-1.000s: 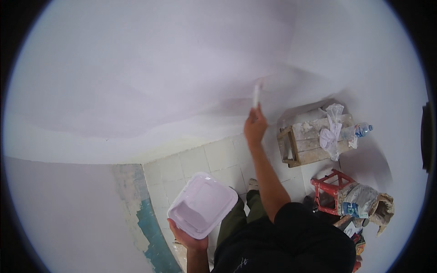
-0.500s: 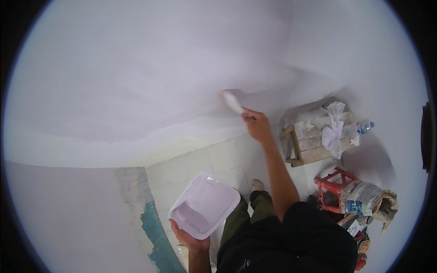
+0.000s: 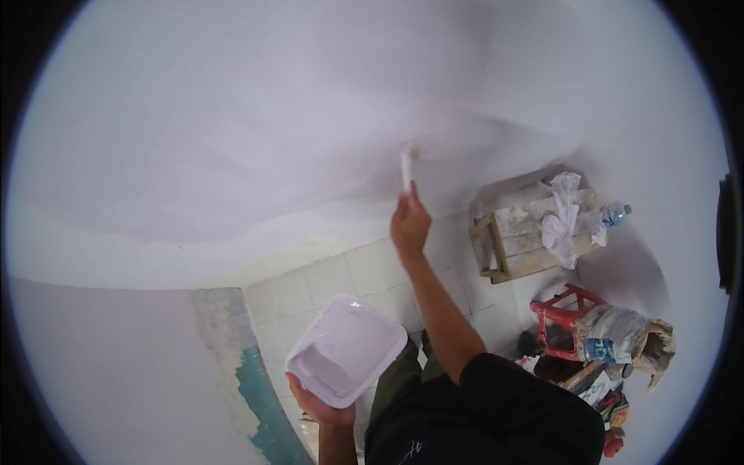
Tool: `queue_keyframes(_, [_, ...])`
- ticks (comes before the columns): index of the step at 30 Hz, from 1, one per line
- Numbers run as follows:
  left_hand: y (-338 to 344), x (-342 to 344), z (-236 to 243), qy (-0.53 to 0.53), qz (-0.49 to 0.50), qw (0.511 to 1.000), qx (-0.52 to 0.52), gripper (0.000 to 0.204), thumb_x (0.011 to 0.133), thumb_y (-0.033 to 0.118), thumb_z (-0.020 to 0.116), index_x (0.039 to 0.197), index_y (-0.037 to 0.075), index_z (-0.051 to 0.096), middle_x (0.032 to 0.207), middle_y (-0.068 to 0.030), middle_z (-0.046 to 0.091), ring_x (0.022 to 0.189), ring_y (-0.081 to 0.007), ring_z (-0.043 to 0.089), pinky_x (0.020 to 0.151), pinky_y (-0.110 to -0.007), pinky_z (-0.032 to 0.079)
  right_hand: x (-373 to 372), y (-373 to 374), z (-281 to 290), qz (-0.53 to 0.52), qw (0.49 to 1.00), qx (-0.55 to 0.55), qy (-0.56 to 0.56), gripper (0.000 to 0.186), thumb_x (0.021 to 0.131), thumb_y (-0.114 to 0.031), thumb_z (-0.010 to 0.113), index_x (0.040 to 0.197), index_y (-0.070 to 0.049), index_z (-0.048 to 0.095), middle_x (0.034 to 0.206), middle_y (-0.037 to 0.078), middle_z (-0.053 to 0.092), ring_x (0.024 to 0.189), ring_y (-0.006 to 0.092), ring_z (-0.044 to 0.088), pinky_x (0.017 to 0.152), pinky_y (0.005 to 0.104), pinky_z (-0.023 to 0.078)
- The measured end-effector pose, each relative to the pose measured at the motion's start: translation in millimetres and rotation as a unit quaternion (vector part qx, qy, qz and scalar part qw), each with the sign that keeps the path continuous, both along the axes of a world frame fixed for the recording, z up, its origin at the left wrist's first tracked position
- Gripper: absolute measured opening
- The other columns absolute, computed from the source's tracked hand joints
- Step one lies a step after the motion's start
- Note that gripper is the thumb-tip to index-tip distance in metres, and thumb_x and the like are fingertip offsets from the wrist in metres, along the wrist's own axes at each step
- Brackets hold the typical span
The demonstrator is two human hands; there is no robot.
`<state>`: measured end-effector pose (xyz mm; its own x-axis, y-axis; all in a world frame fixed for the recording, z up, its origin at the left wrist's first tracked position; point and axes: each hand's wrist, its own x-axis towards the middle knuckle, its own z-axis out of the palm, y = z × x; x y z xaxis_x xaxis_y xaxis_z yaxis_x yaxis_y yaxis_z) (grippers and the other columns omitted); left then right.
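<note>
My right hand (image 3: 411, 223) grips the white handle of a paintbrush (image 3: 406, 170), whose bristle end is blurred by motion at the wall (image 3: 232, 147). Pale lilac covers much of that wall, with a whiter band along its lower edge. Below, my left hand (image 3: 325, 409) holds a shallow white plastic tub (image 3: 400, 339) by its near left side, fingers hidden underneath. Lilac paint (image 3: 322, 366) lies inside, pooled toward the near left corner.
A wooden crate (image 3: 521, 263) carrying a plastic bag (image 3: 559, 225) and a clear bottle (image 3: 614, 214) stands at the right wall. Nearer are a red stool (image 3: 549, 319) and a crumpled sack (image 3: 620, 335). Turquoise peeling paint (image 3: 267, 399) marks the left wall. Pale tiles (image 3: 387, 280) cover the floor.
My right hand has swung left, and the brush has turned more upright, its tip shifting right along the wall. The tub in my left hand has hardly moved.
</note>
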<state>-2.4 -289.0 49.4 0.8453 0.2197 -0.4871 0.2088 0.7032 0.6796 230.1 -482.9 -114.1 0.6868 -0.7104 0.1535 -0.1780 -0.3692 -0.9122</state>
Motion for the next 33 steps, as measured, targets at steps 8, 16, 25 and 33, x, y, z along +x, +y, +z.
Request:
queue_keyframes(8, [-2, -4, -8, 0.007, 0.000, 1.000, 0.006, 0.069, 0.099, 0.059, 0.032, 0.146, 0.008, 0.034, 0.143, -0.0129, 0.042, 0.132, -0.0352, 0.042, 0.106, -0.053, 0.038, -13, 76, 11, 0.256, 0.966, 0.041, -0.006, 0.035, 0.094, -0.025, 0.060, 0.123, -0.007, 0.065, 0.083, 0.023, 0.067, 0.075, 0.0367, 0.067, 0.068, 0.0419, 0.052])
queue_keyframes(16, [-6, -7, -4, -0.019, 0.023, 1.000, 0.006, 0.068, 0.099, 0.059, 0.031, 0.146, 0.008, 0.034, 0.143, -0.0125, 0.043, 0.131, -0.0349, 0.044, 0.106, -0.053, 0.040, -2, -66, 37, 0.214, 0.971, 0.094, 0.050, 0.033, 0.093, -0.026, 0.067, 0.122, -0.010, 0.068, 0.069, 0.006, 0.065, 0.060, 0.0102, 0.049, 0.059, 0.0300, 0.045])
queue_keyframes(25, [4, -13, -9, -0.041, 0.055, 0.998, 0.013, 0.065, 0.099, 0.057, 0.034, 0.144, 0.009, 0.036, 0.140, -0.0116, 0.045, 0.130, -0.0330, 0.045, 0.105, -0.052, 0.041, -15, -143, 47, -0.036, 0.999, 0.002, -0.026, 0.038, 0.097, -0.022, 0.061, 0.127, 0.000, 0.062, 0.075, 0.011, 0.067, 0.061, 0.0143, 0.054, 0.058, 0.0293, 0.044])
queue_keyframes(33, [17, -6, 10, -0.058, 0.045, 0.997, -0.006, 0.062, 0.101, 0.054, 0.034, 0.142, 0.009, 0.039, 0.139, -0.0112, 0.046, 0.130, -0.0325, 0.045, 0.105, -0.051, 0.040, 7, 70, 35, 0.043, 0.995, -0.011, -0.088, 0.039, 0.098, -0.018, 0.056, 0.131, 0.003, 0.057, 0.084, 0.022, 0.068, 0.071, 0.0267, 0.067, 0.066, 0.0362, 0.051])
